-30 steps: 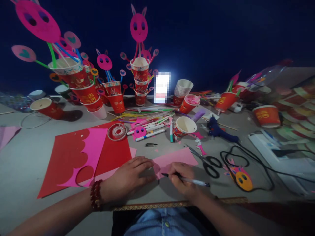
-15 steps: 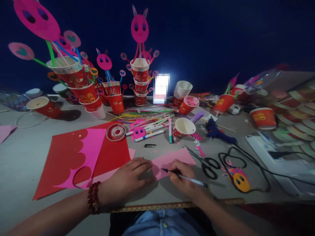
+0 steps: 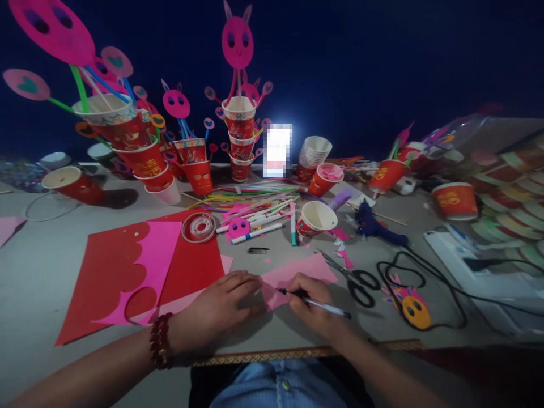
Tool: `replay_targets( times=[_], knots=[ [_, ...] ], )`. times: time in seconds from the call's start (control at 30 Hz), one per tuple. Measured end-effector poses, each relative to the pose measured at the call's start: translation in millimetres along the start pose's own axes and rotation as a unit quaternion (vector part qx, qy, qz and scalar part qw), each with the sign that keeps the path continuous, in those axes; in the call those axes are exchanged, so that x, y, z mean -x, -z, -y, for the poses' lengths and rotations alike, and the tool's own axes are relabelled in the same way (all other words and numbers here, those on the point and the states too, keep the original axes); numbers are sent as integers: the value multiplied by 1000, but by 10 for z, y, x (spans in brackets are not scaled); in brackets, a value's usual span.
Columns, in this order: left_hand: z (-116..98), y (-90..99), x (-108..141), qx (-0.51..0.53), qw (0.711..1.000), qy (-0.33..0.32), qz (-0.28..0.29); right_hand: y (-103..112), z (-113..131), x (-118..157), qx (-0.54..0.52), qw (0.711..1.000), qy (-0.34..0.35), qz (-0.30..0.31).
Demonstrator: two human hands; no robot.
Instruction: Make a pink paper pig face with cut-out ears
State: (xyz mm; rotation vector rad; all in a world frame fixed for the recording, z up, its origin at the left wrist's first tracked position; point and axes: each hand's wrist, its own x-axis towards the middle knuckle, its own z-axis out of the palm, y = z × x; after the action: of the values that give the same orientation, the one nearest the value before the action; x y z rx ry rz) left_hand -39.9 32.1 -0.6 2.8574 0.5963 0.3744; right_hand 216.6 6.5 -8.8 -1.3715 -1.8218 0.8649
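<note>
A light pink paper sheet (image 3: 312, 271) lies on the table in front of me. My right hand (image 3: 309, 303) is closed around a black-and-clear pen (image 3: 327, 307), its tip on the pink paper near the left part. My left hand (image 3: 227, 300) rests flat with fingers spread, its fingertips at the sheet's left edge. Black-handled scissors (image 3: 356, 281) lie open just right of the paper. Left of my left hand are a red sheet (image 3: 108, 266) and a bright pink sheet with scalloped cut edges (image 3: 159, 249).
Behind the paper are a tape roll (image 3: 199, 227), markers (image 3: 257, 233) and a paper cup (image 3: 317, 221). Stacked red cups (image 3: 147, 161) with pink figures stand at the back left. A blue glue gun (image 3: 378, 229), its cable and a white power strip (image 3: 459, 266) lie right.
My right hand and the pen have shifted slightly left over the paper, and the pen's back end has tipped up a little. My left hand stays in place. The view has moved slightly.
</note>
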Motion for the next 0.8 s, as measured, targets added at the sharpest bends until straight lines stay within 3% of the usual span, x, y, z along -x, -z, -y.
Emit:
replay_targets(
  times=[0.8],
  knots=[
    [-13,26,3,0,1000,1,13,28,42,5,-1,999,15,31]
  ],
)
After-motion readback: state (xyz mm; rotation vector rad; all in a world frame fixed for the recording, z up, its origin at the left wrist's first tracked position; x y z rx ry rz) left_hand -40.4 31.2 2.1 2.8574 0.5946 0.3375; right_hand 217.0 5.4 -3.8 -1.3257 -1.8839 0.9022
